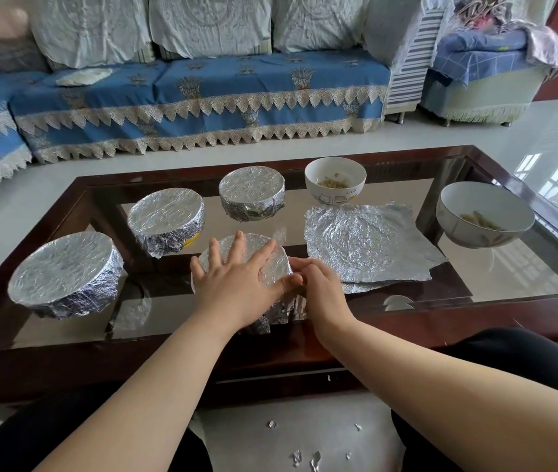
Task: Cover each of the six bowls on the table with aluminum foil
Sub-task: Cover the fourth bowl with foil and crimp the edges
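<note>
- Three bowls stand fully wrapped in a row along the left of the glass-topped table (407, 301): the near-left covered bowl (64, 272), the middle covered bowl (165, 219) and the far covered bowl (252, 192).
- The fourth bowl (270, 264), near the table's front edge, is being finished: the left hand (236, 277) lies flat with fingers spread on its foil top, while the right hand (318, 287) curls round the right rim, pinching the foil down.
- Two remain bare: a small white bowl (335, 180) and a larger white bowl (485, 212), both holding food (what kind I cannot tell).
- Crinkled foil sheets (369, 240) lie between them, waiting.
- The foil looks wrinkled, drawn tight on top.
</note>
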Available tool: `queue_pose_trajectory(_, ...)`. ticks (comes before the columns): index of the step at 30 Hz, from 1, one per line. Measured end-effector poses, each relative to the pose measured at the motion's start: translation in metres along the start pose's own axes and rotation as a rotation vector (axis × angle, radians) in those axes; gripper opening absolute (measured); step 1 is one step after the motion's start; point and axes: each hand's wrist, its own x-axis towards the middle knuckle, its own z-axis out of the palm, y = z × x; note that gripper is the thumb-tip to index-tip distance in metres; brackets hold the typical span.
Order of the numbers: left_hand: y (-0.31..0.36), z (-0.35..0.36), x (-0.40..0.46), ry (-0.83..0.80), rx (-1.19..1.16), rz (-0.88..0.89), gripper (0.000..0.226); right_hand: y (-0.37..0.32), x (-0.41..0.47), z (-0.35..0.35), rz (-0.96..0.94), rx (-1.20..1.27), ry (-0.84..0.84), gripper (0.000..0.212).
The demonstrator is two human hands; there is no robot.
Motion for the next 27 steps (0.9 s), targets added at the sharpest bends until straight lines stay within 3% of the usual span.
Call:
queue_pose_trajectory(8,-0.007,-0.008,0.003,0.032,0.007,-0.02,0.069,0.027,-0.009,0.003,-0.196,-0.174,-0.028,0.017)
queue_pose_trajectory(12,-0.007,0.0,0.002,0.088,0.054,-0.016,0.057,0.029,-0.007,0.007,-0.186,-0.147,0.01,0.009)
queue_pose_trajectory(27,-0.008,0.002,0.004,0.096,0.037,-0.009,0.06,0.016,-0.007,0.01,-0.077,-0.031,0.101,0.013)
